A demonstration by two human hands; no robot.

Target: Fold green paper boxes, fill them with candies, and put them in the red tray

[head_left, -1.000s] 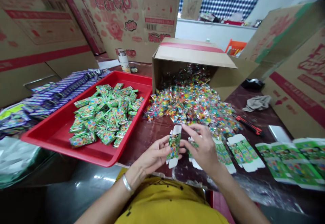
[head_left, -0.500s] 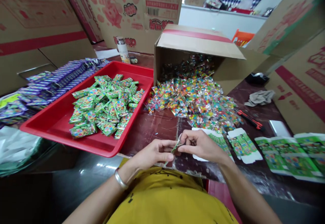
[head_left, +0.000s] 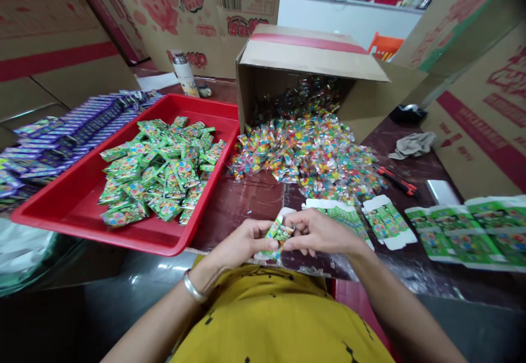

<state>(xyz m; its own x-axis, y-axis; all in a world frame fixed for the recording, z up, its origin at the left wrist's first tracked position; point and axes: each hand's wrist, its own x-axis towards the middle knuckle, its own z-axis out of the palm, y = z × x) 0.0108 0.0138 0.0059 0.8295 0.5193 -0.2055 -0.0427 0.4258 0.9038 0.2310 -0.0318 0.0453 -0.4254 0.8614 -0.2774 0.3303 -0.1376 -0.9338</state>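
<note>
Tabletop point(head_left: 252, 201) lies free between hands point(head_left: 240, 245), tray point(head_left: 74, 206), sachets point(head_left: 316, 157).

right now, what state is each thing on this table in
left hand: closed on small green box
right hand: fingers curled at it, grip unclear
small green box: held, fully folded or not unclear
red tray: part filled
cardboard carton: on its side, open
candy packets: heaped, spilling out
bottle: upright
cloth: crumpled
</note>
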